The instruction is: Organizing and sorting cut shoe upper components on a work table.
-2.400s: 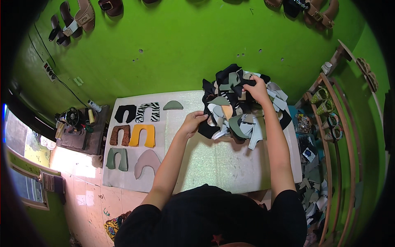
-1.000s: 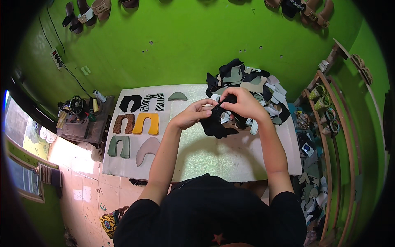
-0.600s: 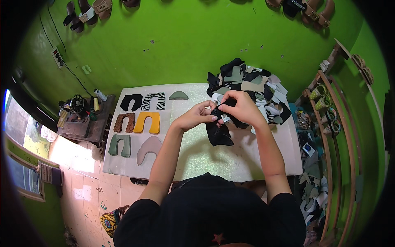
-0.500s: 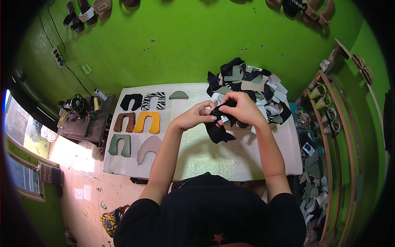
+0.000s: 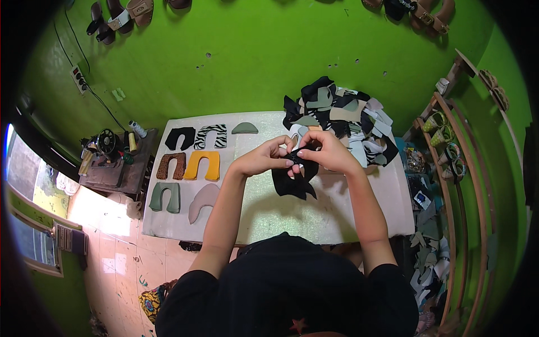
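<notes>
Sewing machine (image 5: 105,142) at far left, standing on dark stand (image 5: 101,180), with yellow thread cone (image 5: 133,144) just beside. On white tabletop (image 5: 269,219), lying in rows, beginning from the wall side: black arch piece (image 5: 182,133), zebra-striped arch piece (image 5: 202,135), then grey-green half-moon piece (image 5: 245,129) a little apart. In middle row, lying side by side: brown spotted arch piece (image 5: 173,158) and yellow arch piece (image 5: 190,166). In nearest row, lying: green arch piece (image 5: 157,197) and pink arch piece (image 5: 202,195), this last one partly hiding behind left forearm (image 5: 224,205).

More to the right, above the tabletop, pinching black loose piece (image 5: 295,185) between thumb and fingers of left hand (image 5: 266,159), some fingertips partly hiding behind it. Pinching same piece at its upper part with right hand (image 5: 330,151), thumb and forefinger pressing together, near the left fingertips. Hanging below both hands: pointed lower end of the piece; cannot tell if touching the tabletop.

Behind right hand, lying against green wall (image 5: 252,67): pile of cut scraps (image 5: 345,114), black, white, green and beige. At far right, standing: wooden rack (image 5: 481,224), holding greenish shoes (image 5: 438,122).
</notes>
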Demonstrator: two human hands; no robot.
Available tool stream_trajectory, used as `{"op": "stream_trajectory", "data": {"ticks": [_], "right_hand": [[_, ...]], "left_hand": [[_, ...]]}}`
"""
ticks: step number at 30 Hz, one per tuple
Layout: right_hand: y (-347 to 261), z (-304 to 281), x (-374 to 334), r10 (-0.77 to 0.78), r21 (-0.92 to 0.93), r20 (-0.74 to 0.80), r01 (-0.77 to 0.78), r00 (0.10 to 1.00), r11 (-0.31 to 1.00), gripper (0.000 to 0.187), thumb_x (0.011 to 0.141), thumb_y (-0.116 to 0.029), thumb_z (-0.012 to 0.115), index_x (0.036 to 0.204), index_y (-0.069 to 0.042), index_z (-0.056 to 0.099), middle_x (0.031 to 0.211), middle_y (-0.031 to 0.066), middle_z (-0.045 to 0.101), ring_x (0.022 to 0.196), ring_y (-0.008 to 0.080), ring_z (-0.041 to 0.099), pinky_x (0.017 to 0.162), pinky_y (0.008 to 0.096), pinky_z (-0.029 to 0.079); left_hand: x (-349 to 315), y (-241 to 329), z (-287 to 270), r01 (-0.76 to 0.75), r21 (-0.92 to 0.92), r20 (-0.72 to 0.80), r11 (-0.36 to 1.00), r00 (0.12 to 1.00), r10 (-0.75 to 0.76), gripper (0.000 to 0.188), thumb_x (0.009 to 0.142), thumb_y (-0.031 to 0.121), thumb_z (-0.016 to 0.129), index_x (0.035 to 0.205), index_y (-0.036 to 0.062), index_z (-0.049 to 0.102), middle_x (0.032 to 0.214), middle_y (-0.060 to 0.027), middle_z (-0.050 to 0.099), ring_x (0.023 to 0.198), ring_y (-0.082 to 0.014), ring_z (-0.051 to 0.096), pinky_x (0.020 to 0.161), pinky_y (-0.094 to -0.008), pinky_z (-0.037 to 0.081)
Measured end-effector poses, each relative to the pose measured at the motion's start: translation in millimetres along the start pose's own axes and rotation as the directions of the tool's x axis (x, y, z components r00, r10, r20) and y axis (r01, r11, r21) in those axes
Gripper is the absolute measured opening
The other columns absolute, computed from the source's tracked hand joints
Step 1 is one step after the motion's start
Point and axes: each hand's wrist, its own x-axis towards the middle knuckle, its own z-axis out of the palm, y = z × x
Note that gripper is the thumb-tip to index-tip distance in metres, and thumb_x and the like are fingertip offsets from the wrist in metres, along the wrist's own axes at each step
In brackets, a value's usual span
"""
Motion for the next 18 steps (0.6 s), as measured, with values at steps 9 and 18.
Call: {"op": "stream_trajectory", "data": {"ticks": [9,18], "right_hand": [[20.2,25.8,3.2,0.122,0.390,0.356,-0.266,0.927,0.881,0.026,0.080,-0.017,0.062,0.099,0.000,0.055,0.082,0.0010,0.059,0.074,0.0057,0.052,0.066,0.0212,0.042],[11.4,62.3,13.0,0.047,0.306,0.031,-0.055,0.998,0.950,0.030,0.075,-0.015,0.068,0.094,-0.001,0.049,0.077,0.0026,0.057,0.068,0.0062,0.053,0.057,0.0206,0.044]], "left_hand": [[-20.0,13.8,-6.8,0.025,0.032,0.077,0.999,0.997,-0.028,0.023,0.081,0.001,0.054,0.092,0.0071,0.035,0.081,-0.0093,0.059,0.069,-0.0124,0.056,0.065,-0.0233,0.046],[-46.4,13.6,-22.8,0.228,0.332,-0.180,0.915,0.968,-0.175,0.022,0.084,0.011,0.054,0.103,0.0015,0.051,0.071,-0.0055,0.061,0.059,-0.0075,0.054,0.056,-0.0201,0.044]]}}
